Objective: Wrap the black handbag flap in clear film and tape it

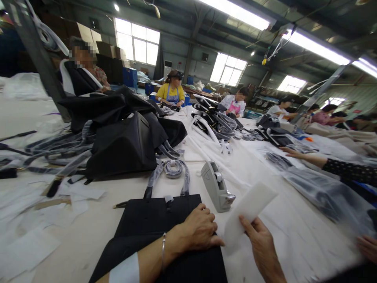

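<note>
A black bag (165, 224) lies flat on the white table, its two handles wrapped in clear film and pointing away from me. Across its right part rests my left hand (200, 228), palm down, thumb out to the right and fingers bent over the bag's surface. To the right of the bag, my right hand (260, 239) pinches a white foam strip (250, 210) between thumb and fingers, holding it tilted above the table. A grey tape dispenser (216, 188) stands just beyond my hands. A coiled, film-wrapped strap (173, 168) sits between the bag's handles.
Black bags (123, 145) are heaped at the left beyond white paper sheets (29, 247). More wrapped bags (212, 114) are stacked farther back. At the right, another person's hand (294, 153) reaches over plastic-wrapped items (326, 192). Several people sit along the far tables.
</note>
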The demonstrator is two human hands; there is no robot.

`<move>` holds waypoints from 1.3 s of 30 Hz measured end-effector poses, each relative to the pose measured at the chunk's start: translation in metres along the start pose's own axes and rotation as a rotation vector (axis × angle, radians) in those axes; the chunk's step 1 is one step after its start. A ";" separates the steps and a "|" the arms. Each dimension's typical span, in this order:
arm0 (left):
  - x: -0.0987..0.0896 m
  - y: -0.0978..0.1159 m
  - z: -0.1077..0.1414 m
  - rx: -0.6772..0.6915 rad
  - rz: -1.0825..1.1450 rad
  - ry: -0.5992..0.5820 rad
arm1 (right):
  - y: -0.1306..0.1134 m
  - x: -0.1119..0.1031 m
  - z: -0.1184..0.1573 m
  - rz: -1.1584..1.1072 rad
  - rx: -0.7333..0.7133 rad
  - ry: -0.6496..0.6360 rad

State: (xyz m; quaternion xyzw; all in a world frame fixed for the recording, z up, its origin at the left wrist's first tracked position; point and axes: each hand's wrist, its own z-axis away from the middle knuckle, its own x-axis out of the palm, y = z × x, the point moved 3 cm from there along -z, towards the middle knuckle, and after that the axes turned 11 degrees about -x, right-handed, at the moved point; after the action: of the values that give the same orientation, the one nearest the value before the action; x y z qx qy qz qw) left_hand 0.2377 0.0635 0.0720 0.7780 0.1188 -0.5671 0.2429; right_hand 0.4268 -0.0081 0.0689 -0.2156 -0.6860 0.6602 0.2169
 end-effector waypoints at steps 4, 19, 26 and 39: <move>0.002 -0.001 0.000 -0.012 -0.011 0.033 | -0.003 0.006 -0.001 0.027 0.001 -0.001; 0.026 -0.005 -0.001 -0.019 -0.113 0.190 | 0.000 0.021 -0.019 0.226 -0.002 0.010; 0.037 -0.003 -0.008 0.041 -0.168 0.169 | 0.021 0.044 -0.019 0.141 0.097 -0.193; 0.032 -0.003 0.000 0.156 -0.164 0.455 | 0.039 0.077 -0.025 0.141 0.156 -0.826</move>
State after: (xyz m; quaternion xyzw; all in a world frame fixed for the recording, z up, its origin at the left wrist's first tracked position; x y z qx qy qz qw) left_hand 0.2469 0.0637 0.0416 0.8898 0.1889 -0.4026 0.1023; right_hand 0.3792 0.0580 0.0316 0.0378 -0.6470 0.7541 -0.1062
